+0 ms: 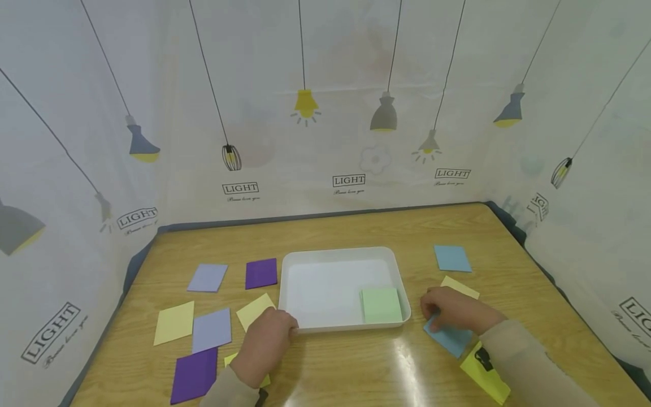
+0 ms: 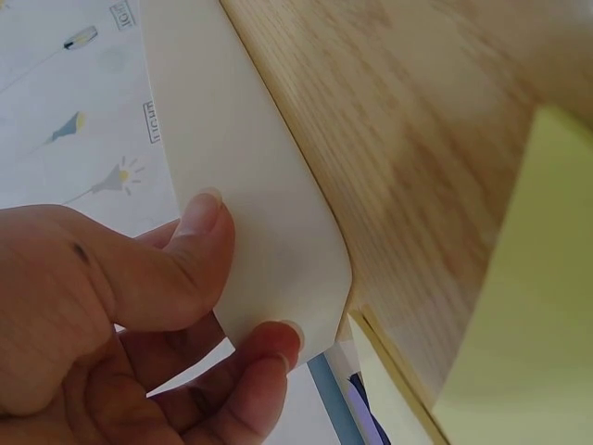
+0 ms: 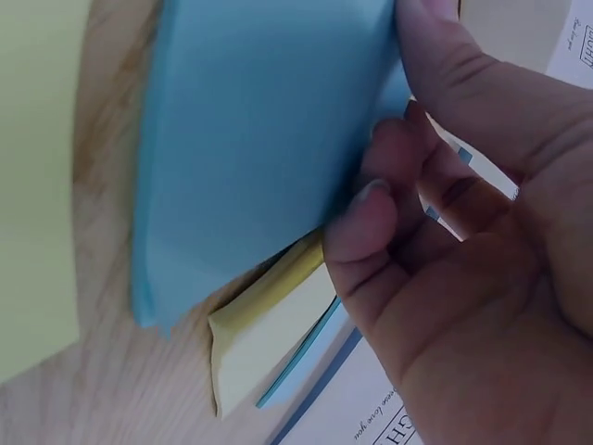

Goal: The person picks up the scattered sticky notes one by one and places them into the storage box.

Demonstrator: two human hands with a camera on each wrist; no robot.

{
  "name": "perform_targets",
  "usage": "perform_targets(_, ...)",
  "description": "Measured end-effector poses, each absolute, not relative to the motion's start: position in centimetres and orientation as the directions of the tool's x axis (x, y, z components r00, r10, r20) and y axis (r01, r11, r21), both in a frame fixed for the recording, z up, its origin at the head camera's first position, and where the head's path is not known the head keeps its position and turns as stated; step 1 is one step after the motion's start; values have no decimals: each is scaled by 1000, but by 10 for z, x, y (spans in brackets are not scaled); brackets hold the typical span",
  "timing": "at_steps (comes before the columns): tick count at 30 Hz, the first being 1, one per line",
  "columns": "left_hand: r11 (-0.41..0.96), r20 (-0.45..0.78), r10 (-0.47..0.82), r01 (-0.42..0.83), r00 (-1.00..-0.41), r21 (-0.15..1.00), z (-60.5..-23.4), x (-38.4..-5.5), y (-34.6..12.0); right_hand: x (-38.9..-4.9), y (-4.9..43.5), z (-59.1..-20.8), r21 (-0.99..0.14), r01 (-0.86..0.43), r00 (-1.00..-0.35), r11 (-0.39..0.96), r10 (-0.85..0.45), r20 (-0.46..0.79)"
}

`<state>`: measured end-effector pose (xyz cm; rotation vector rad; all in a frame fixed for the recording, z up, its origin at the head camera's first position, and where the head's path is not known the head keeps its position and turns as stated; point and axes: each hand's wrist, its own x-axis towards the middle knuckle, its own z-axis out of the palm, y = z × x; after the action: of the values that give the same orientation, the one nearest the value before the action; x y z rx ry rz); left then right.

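Note:
My left hand (image 1: 265,342) grips the near left corner of a white tray (image 1: 320,291), and in the left wrist view its thumb (image 2: 206,241) lies on the outer wall. A light green sticky note pad (image 1: 381,305) lies inside the tray's near right corner. To the right of the tray, my right hand (image 1: 455,308) pinches the far edge of a blue sticky note pad (image 1: 451,341). That blue pad (image 3: 259,139) looks thick and slightly tilted in the right wrist view. A pale yellow pad (image 1: 460,286) is partly hidden behind the right hand.
Another blue pad (image 1: 452,258) lies at the back right. A bright yellow pad (image 1: 483,373) is half under the right wrist. On the left lie purple pads (image 1: 261,273), lavender pads (image 1: 212,330) and pale yellow pads (image 1: 174,323). Printed curtains (image 1: 325,158) enclose the wooden table (image 1: 346,367).

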<state>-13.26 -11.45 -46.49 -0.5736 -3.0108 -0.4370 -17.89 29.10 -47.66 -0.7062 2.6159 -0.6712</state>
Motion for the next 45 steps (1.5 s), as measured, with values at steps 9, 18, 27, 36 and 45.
perform_targets(9, 890, 104, 363, 377, -926, 254, -464, -133, -115, -179, 297, -469, -526, -360, -828, 770, -524, -200)
perform_targets(18, 889, 98, 364, 377, -926, 258, -467, -133, -115, -182, 303, -456, -498, -351, -842, 793, -500, -202)
perform_targets(27, 889, 84, 356, 365, -931, 277, -466, -133, -115, -186, 303, -437, -498, -338, -853, 799, -484, -197)
perform_targets(36, 890, 91, 355, 366, -930, 273, -466, -132, -114, -192, 293, -418, -483, -311, -873, 818, -447, -194)
perform_targets(45, 893, 84, 350, 359, -933, 271, -468, -134, -115, -200, 285, -406, -475, -336, -879, 813, -452, -152)
